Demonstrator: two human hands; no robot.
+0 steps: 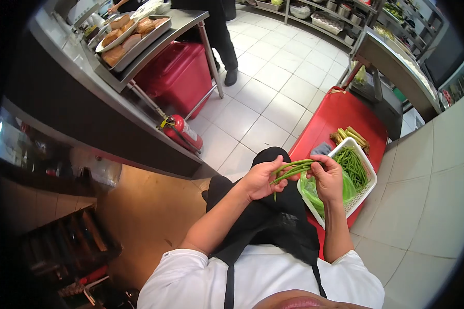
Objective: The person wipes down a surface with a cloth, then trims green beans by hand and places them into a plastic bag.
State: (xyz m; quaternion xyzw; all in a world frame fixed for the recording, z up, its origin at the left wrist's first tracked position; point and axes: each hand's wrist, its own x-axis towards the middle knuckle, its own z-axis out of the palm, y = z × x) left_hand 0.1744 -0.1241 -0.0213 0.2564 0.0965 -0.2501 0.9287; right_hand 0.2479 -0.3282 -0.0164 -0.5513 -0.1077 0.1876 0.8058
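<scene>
Over my lap, both hands hold a small bunch of long green beans (295, 167). My left hand (261, 179) is curled around one end, with bean tips sticking out below its fingers. My right hand (327, 178) pinches the other end between thumb and fingers. Just beyond the right hand, a white plastic basket (372, 176) stands on a red bench (324, 116). Inside it are a pile of green beans (353, 169) and a light green plastic bag (347, 191), partly hidden by my right hand.
Pale yellowish stalks (351, 135) and a grey cloth (321, 149) lie by the basket. A fire extinguisher (183, 133) and red bin (178, 69) stand at the left, near a steel table with a meat tray (131, 51). Another person's leg (224, 44) is beyond. A tiled wall (423, 165) rises right.
</scene>
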